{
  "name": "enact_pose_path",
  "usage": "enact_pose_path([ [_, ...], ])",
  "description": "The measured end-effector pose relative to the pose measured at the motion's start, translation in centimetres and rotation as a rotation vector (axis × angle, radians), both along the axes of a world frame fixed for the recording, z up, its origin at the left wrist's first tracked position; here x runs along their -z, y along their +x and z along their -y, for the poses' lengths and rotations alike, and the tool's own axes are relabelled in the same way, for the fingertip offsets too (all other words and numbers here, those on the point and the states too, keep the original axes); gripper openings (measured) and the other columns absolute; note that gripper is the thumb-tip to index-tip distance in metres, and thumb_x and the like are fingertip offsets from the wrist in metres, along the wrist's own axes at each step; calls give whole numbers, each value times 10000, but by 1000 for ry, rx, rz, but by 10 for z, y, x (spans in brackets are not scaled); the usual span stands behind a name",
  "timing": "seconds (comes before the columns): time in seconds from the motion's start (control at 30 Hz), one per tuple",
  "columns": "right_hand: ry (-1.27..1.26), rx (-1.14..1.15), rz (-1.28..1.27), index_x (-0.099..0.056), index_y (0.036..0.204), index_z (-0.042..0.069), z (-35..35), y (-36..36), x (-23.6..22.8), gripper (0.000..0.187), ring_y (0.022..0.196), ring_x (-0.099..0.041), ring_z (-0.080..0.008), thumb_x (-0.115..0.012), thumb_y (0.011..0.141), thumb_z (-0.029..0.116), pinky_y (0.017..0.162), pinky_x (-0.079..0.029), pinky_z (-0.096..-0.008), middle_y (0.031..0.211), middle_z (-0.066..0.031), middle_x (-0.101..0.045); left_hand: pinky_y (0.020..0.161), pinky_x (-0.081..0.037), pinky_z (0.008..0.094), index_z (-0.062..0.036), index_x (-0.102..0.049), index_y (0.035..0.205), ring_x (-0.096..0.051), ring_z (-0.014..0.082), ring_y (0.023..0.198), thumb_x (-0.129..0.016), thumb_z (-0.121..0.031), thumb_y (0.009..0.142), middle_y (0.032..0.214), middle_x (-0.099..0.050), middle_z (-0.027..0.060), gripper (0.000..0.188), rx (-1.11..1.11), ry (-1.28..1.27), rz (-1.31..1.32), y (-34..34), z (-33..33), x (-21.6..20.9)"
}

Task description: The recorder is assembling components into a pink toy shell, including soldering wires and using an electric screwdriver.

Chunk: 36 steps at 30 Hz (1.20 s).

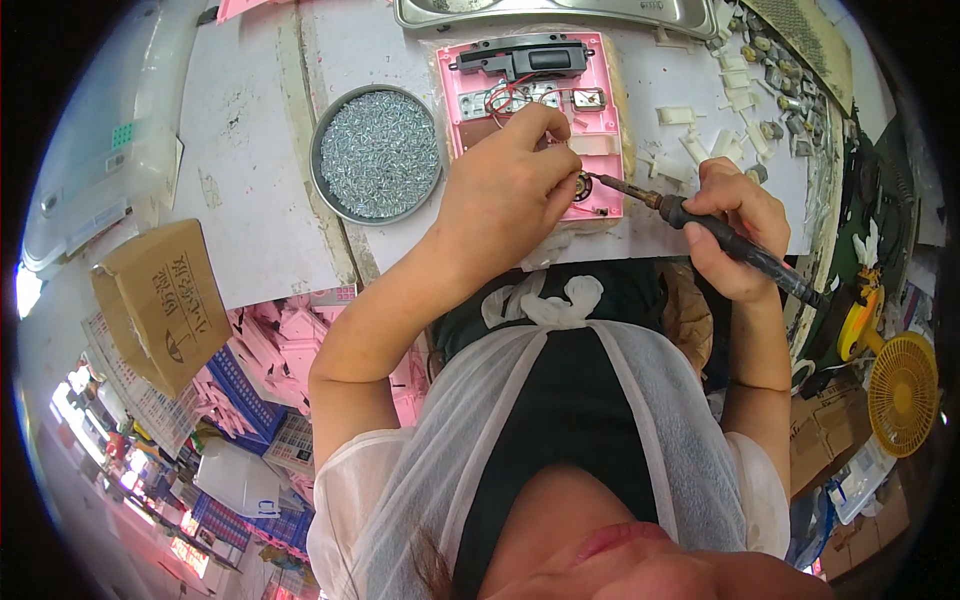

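Pink plastic casing [600,130] — rectangular, open-faced, lying flat on the white worktop [250,170] directly under the left hand [505,195]. Its far end carries a black moulded part [520,57]; below that, red wires [505,97] and small metal fittings show in the pink tray. A small round dark component [581,186] sits at the near edge, just beside the left fingertips.

Left hand: curled palm-down on the casing, fingers bent together and pressing onto the parts; whether anything is pinched under them cannot be told.

Right hand [735,230]: closed in a fist round the black handle of a soldering iron [715,235], to the right of the casing — the metal tip reaches left to the round component.

Round metal dish of silver screws [378,153]: left of the left hand, apart from it. Loose white plastic pieces [700,140]: beyond the right hand.
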State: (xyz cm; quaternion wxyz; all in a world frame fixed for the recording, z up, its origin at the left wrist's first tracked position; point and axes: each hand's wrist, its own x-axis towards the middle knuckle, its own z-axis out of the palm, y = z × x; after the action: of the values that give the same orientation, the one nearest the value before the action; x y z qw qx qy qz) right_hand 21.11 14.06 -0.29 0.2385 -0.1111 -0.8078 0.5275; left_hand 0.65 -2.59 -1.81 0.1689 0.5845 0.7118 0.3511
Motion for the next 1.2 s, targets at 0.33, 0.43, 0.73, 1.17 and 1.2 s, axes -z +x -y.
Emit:
enact_pose_path([
  [0.33, 41, -23, 31, -647, 869, 10, -1, -5, -1, 172, 600, -447, -143, -734, 734, 72, 555, -338, -291, 679, -31, -535, 671, -556, 342, -49, -694, 925, -682, 243, 834, -761, -43, 775, 1038, -628, 77, 164, 0, 60, -95, 6, -1, 3],
  [0.43, -3, 1, 108, -656, 890, 3, 0, -2, -6, 174, 646, -500, -126, -742, 761, 81, 583, -384, -281, 733, -33, -581, 662, -553, 349, -50, -683, 913, -680, 244, 829, -757, -45, 773, 1037, -627, 78, 158, 13, 81, -127, 6, -2, 4],
  [0.73, -54, 640, -143, -656, 1007, -31, -65, 93, -17, 132, 901, -611, -132, -625, 889, 20, 831, -484, -256, 981, -83, -663, 712, -555, 380, -34, -650, 871, -673, 278, 896, -674, -92, 816, 1053, -631, 99, 83, 48, 29, -192, 4, 0, 0],
  [1.17, 339, 1472, -295, -674, 821, 46, -182, 267, -54, 105, 744, -540, -93, -736, 848, 126, 673, -425, -261, 776, 12, -603, 648, -525, 359, -33, -672, 945, -643, 286, 764, -721, -17, 812, 1029, -631, 118, 142, 29, 42, -102, 14, -8, -14],
  [1.2, 354, 1446, -303, -680, 831, 40, -196, 268, -46, 121, 741, -544, -94, -749, 842, 139, 675, -430, -265, 781, 10, -611, 637, -521, 351, -33, -671, 950, -636, 284, 748, -722, -19, 812, 1031, -626, 124, 148, -15, -11, 7, 16, -10, -21],
])
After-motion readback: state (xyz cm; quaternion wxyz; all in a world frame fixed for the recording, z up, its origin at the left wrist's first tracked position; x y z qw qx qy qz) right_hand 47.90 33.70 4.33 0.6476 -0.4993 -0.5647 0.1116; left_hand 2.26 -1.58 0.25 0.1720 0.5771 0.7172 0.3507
